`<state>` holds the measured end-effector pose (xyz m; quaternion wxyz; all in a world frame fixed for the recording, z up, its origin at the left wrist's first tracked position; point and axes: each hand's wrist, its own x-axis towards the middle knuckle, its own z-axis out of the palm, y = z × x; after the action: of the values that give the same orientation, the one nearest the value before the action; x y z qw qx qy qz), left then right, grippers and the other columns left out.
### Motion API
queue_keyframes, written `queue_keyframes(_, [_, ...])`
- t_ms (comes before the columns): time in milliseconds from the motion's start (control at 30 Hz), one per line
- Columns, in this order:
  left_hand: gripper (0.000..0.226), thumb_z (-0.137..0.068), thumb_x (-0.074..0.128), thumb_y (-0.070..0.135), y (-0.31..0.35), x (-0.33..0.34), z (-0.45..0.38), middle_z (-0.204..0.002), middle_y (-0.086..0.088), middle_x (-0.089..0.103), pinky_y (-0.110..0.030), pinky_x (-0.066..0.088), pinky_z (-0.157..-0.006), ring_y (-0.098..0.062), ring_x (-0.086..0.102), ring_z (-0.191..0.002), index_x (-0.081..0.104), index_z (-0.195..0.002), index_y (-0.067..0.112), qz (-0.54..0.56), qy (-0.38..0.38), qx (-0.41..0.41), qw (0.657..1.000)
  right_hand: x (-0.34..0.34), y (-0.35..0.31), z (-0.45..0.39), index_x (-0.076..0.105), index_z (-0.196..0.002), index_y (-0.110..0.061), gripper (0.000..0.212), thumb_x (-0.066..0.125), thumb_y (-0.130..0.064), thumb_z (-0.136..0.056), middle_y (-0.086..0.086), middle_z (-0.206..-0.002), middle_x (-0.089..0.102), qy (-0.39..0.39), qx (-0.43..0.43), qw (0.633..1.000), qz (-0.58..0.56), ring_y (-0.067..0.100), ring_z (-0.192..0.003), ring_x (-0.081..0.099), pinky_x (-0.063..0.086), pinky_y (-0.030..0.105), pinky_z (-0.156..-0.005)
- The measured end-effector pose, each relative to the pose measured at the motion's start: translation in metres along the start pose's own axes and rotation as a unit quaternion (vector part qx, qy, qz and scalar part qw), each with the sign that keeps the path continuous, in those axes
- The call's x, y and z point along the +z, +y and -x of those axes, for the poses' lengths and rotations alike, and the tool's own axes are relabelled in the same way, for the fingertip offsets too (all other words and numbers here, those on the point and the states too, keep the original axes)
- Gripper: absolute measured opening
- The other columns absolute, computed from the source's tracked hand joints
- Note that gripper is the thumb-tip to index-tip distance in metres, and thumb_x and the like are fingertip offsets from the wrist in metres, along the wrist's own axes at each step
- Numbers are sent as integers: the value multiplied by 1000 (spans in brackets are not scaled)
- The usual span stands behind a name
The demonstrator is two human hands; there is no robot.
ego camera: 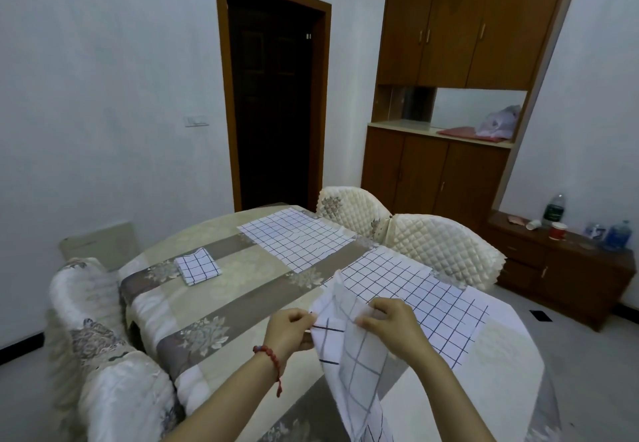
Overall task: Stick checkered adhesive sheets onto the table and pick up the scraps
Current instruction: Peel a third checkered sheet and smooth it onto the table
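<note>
I hold a white checkered adhesive sheet (359, 365) in the air over the near side of the table (221, 289); it hangs down toward me. My left hand (288, 329) pinches its left edge and my right hand (390, 324) pinches its top right part. Two checkered sheets lie flat on the tablecloth: one at the far side (294, 237), one on the right (425, 296) just beyond my right hand. A small folded checkered piece (197, 266) lies on the left part of the table.
Quilted cream chairs (446, 244) stand along the table's right side and a covered chair (96, 338) at its left. A dark open doorway (273, 110) is behind, a wooden cabinet (442, 151) at the right, and a low cupboard with bottles (556, 255).
</note>
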<state>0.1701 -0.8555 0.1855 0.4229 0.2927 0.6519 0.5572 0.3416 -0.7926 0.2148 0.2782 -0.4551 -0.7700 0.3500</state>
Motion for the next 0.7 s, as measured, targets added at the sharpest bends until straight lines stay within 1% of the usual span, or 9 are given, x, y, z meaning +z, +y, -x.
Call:
queue_keyframes(67, [26, -86, 60, 8, -3, -16, -18, -59, -6, 58, -18, 51, -43, -9, 57, -40, 58, -60, 8, -6, 27, 1, 1000, -7, 5, -6, 43, -51, -17, 36, 69, -18, -76, -6, -53, 38, 31, 27, 999, 6, 10, -52, 35, 24, 18, -44])
queue_keyframes(133, [26, -85, 61, 6, -2, -34, -39, -59, -6, 58, -19, 51, -43, -14, 56, -46, 58, -59, 8, -20, 48, 9, 999, -14, 10, -13, 47, -55, -13, 30, 67, -19, -76, -2, -56, 41, 67, 62, 995, 27, 15, -58, 39, 27, 27, -50])
queue_keyframes(233, [27, -82, 62, 2, 6, -59, -74, -56, -6, 58, -24, 49, -53, -20, 52, -57, 60, -56, 8, -39, 62, 26, 997, -23, 17, -25, 50, -57, -13, 25, 62, -18, -78, 1, -59, 46, 121, 109, 986, 46, 22, -67, 45, 31, 31, -56])
queue_keyframes(300, [30, -81, 63, 2, 14, -75, -99, -38, 4, 53, -22, 42, -52, -19, 45, -50, 58, -52, 8, -77, 66, 34, 994, -29, 17, -33, 63, -74, -9, 13, 59, -18, -82, 5, -73, 55, 148, 125, 978, 80, 25, -80, 50, 40, 34, -65])
queue_keyframes(367, [31, -81, 64, 5, 23, -91, -123, -32, 9, 48, -21, 39, -52, -19, 41, -48, 58, -51, 11, -105, 66, 33, 992, -30, 15, -40, 65, -91, -4, 17, 57, -19, -86, 8, -85, 56, 182, 131, 968, 115, 27, -90, 51, 41, 35, -71])
queue_keyframes(433, [30, -82, 64, 6, 33, -106, -148, -45, 0, 50, -23, 41, -58, -21, 43, -54, 57, -53, 13, -116, 55, 42, 991, -28, 11, -48, 64, -96, -3, 20, 55, -19, -88, 14, -93, 61, 222, 141, 956, 129, 29, -93, 52, 40, 35, -70])
queue_keyframes(500, [26, -82, 63, 6, 49, -117, -169, -59, -5, 50, -26, 41, -63, -21, 45, -64, 58, -58, 12, -119, 37, 67, 990, -24, 7, -56, 63, -98, -1, 21, 55, -18, -88, 19, -99, 63, 264, 141, 946, 128, 34, -96, 55, 43, 37, -73])
queue_keyframes(600, [5, -82, 63, 6, 77, -127, -193, -75, -3, 59, -30, 41, -79, -19, 52, -78, 65, -77, 5, -115, 4, 127, 985, -19, 1, -60, 64, -91, -1, 18, 56, -17, -88, 20, -89, 65, 314, 119, 933, 131, 37, -88, 58, 46, 40, -72])
queue_keyframes(700, [10, -81, 65, 7, 96, -135, -209, -76, -1, 62, -26, 42, -76, -11, 54, -73, 67, -89, 2, -105, -51, 181, 977, -9, -9, -47, 66, -95, 0, 16, 58, -11, -87, 20, -88, 67, 387, 89, 909, 130, 35, -83, 59, 46, 39, -71])
